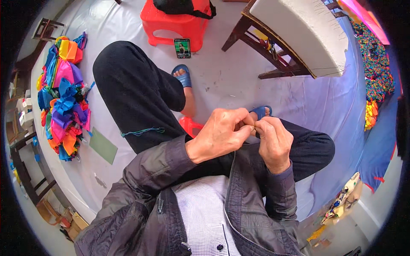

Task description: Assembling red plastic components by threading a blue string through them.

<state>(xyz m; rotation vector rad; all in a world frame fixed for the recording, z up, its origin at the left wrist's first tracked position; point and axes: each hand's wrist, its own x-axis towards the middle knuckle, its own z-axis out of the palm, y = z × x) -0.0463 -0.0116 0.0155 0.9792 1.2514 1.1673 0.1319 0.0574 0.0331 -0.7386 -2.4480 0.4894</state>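
In front of my lap, my left hand (pixel 222 134) and my right hand (pixel 275 143) meet, thumbs and fingertips pinched together. Whatever lies between the fingertips is too small to make out. A few strands of blue-green thread (pixel 143 132) lie across my left thigh, apart from both hands. Part of a small red plastic seat (pixel 191 126) shows just beyond my left hand, between my legs.
Brightly coloured cloth pieces (pixel 66 102) are heaped at the left, beside a flat green sheet (pixel 103 146). Ahead stands a red stool (pixel 175 27) bearing a black bag (pixel 183 6), with a lit phone (pixel 182 48) against it. A white-topped wooden stand (pixel 303 34) is far right, near multicoloured knotted material (pixel 376 59).
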